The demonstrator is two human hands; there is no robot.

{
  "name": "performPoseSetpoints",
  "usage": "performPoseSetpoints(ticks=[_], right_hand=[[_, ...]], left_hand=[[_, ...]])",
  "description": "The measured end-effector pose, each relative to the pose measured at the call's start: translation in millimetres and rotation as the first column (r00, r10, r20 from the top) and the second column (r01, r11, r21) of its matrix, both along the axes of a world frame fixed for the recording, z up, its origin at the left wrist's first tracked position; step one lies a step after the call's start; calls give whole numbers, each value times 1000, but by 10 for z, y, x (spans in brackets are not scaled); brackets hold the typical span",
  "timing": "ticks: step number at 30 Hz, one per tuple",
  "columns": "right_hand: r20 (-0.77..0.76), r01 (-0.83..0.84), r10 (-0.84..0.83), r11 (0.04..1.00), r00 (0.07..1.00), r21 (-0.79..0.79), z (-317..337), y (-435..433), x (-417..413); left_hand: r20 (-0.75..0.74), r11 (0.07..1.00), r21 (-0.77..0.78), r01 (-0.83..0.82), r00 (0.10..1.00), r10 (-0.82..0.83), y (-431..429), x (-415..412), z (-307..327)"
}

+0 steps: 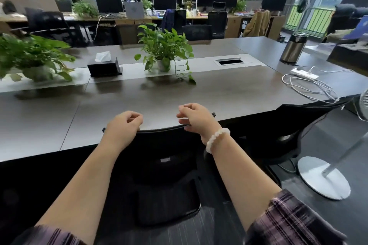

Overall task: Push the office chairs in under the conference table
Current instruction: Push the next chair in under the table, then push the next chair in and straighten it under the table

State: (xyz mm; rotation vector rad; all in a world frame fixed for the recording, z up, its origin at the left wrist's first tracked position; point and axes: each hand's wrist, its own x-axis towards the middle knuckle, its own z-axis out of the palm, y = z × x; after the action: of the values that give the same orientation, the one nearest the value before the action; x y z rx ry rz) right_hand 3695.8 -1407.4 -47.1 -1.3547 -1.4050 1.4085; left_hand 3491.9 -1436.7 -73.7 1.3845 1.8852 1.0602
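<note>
A black mesh office chair (169, 165) stands right in front of me, its backrest top level with the near edge of the dark conference table (229, 93). My left hand (123, 127) lies on the left part of the backrest's top rim with its fingers loosely curled. My right hand (196, 119), with a white bead bracelet on the wrist, sits on the right part of the rim, thumb at the edge and fingers bent above it. A second black office chair (294, 125) stands to the right, its backrest against the table edge.
On the table are potted plants (165, 49), a black tissue box (103, 66), a power strip with white cable (304, 74) and a steel flask (292, 49). A standing fan's round base (322, 177) is on the floor at right. Desks, monitors and chairs fill the back.
</note>
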Motion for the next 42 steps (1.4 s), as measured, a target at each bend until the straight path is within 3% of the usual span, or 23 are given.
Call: performPoseSetpoints(ticks=[6, 10, 16, 27, 37, 39, 42], right_hand=[[112, -146, 144, 989, 983, 12, -64, -526, 17], [131, -257, 255, 966, 958, 1, -89, -871, -278], [141, -432, 423, 901, 895, 44, 10, -1322, -917], [153, -649, 633, 754, 759, 99, 108, -2471, -2747], [150, -657, 641, 742, 753, 131, -58, -3382, -4428], [220, -678, 646, 724, 731, 126, -106, -3402, -4617], [433, -745, 647, 661, 627, 91, -198, -3380, -4935]], left_hand=[[-55, 1000, -1, -24, 998, 24, -1005, -48, 63], [-131, 998, -55, -42, 991, 34, -1582, -245, 85], [-137, 987, -10, -162, 978, 159, -2218, -697, 250], [-228, 918, 9, -395, 893, 387, -3716, -2175, 466], [-330, 876, 58, -478, 819, 469, -4680, -3788, 486], [-345, 850, 24, -526, 794, 501, -4756, -3993, 400], [-477, 782, -168, -600, 744, 468, -4827, -4376, 185]])
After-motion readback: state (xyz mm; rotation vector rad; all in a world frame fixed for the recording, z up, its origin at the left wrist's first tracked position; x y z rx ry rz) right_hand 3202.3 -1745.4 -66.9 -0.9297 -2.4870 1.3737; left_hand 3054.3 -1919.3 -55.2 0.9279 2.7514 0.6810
